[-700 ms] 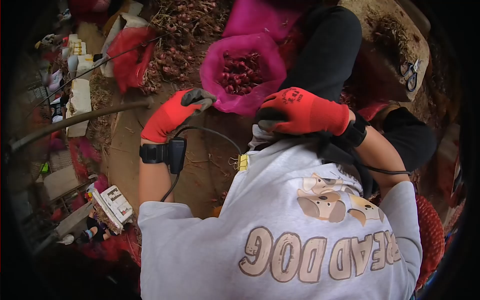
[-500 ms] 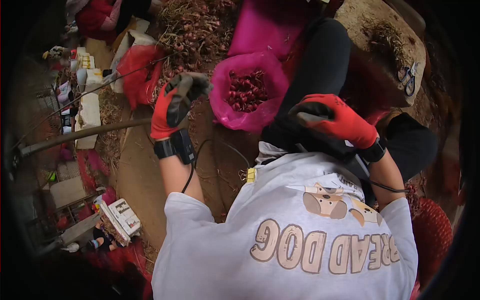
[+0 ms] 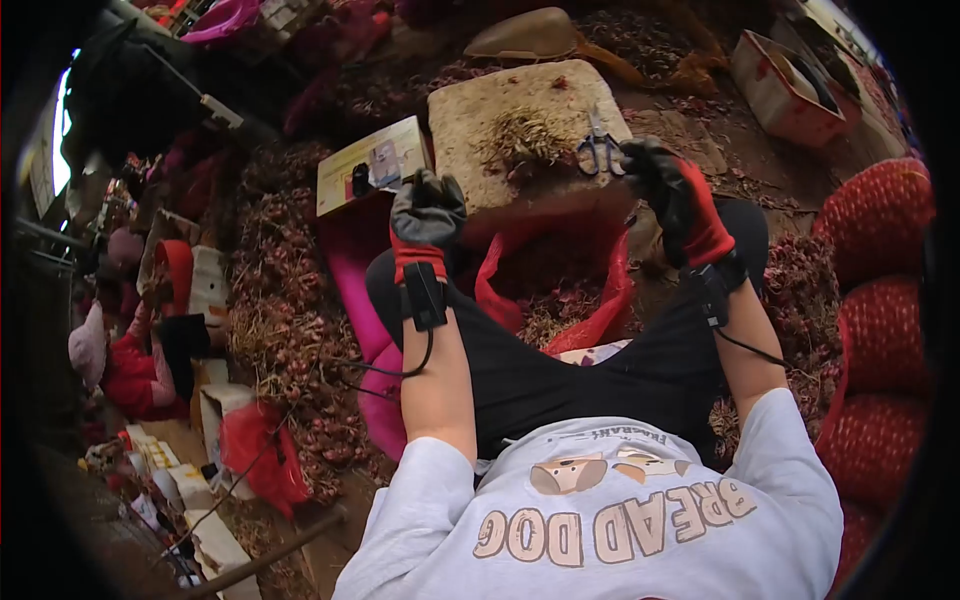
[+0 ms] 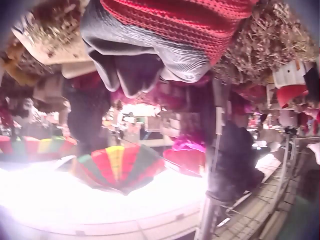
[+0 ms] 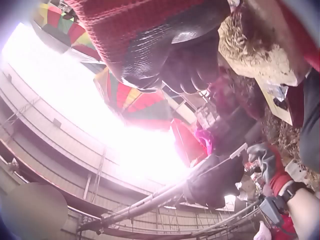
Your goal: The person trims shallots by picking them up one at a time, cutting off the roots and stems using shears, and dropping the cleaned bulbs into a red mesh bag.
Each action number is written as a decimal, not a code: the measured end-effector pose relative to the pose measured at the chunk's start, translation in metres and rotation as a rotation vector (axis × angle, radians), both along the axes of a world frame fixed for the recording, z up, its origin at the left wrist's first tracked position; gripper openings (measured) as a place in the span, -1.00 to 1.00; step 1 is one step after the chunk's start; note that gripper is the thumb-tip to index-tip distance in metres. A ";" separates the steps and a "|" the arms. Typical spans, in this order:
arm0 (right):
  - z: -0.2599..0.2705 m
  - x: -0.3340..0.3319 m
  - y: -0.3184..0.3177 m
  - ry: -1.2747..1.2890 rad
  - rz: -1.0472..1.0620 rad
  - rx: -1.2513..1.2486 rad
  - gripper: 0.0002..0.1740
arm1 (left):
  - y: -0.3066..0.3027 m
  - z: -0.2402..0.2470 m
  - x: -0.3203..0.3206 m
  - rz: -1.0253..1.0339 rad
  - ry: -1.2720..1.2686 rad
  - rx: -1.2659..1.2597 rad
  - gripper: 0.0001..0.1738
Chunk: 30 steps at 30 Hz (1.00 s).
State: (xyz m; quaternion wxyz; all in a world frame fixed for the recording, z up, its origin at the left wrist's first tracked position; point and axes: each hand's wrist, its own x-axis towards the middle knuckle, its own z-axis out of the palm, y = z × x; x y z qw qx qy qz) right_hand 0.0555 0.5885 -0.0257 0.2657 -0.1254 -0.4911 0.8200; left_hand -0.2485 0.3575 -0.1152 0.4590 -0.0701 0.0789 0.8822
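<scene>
In the head view, my left hand [image 3: 428,215], in a red and dark-coated glove, is raised beside a printed box [image 3: 345,180], fingers loosely bent and nothing visible in them. My right hand [image 3: 680,205], gloved alike, hovers just right of blue-handled scissors [image 3: 600,155]; any contact is unclear. The scissors lie on a pale block [image 3: 460,120] with a heap of dry trimmings [image 3: 528,138]. Both wrist views show bent fingers, on the left hand [image 4: 165,45] and the right hand [image 5: 160,50], their inner sides partly hidden.
A red mesh bag [image 3: 615,290] hangs open below the block, between the legs. Bulbs with dry stalks [image 3: 280,300] cover the ground at left. Filled red sacks [image 3: 885,330] line the right, and a white bin [image 3: 785,95] stands at the back right. Another person [image 3: 135,360] sits far left.
The head view has swung right, bringing the block nearer the centre and the pink bag of bulbs out of view. Both hands have moved from beside that bag towards the block.
</scene>
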 end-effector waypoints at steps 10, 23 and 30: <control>-0.118 -0.049 0.094 -0.953 -0.396 1.212 -0.68 | -0.055 0.021 -0.031 0.157 0.287 -0.227 -0.68; -0.152 -0.136 0.118 -1.427 -0.087 1.587 -0.34 | -0.031 -0.017 -0.002 -0.129 1.082 -1.052 -0.75; -0.141 -0.107 0.134 -1.477 -0.194 1.307 -0.39 | -0.065 0.208 0.072 0.220 1.504 -0.628 -0.58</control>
